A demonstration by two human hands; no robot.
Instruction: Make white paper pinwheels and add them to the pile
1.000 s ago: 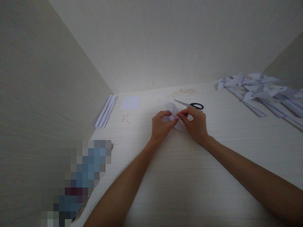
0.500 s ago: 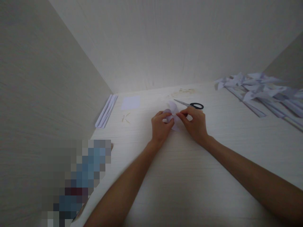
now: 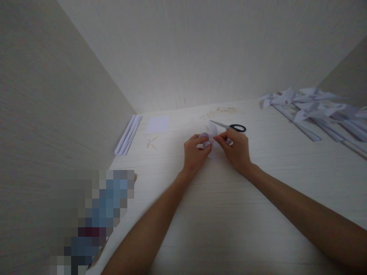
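Observation:
A white paper pinwheel (image 3: 213, 129) with curled blades is between my two hands, over the table. My left hand (image 3: 197, 149) is closed on its left side, thumb and fingers pinching the folded paper near the centre. My right hand (image 3: 235, 148) is closed in a pinch, its fingertips at the pinwheel's centre. Whatever lies between those fingertips is too small to make out. Just beyond my right hand lie scissors (image 3: 237, 128) with black handles, their blades pointing left.
Finished paper pinwheels (image 3: 318, 110) on rolled paper sticks lie at the right. To the left are rolled paper sticks (image 3: 128, 135), a square paper sheet (image 3: 158, 124) and a few thin pale sticks (image 3: 151, 143). Small tan scraps (image 3: 222, 111) lie near the back wall (image 3: 186, 57).
The pinwheel's upper blade has shifted slightly to the right. Both hands stay almost in place, with the right fingertips still at the centre.

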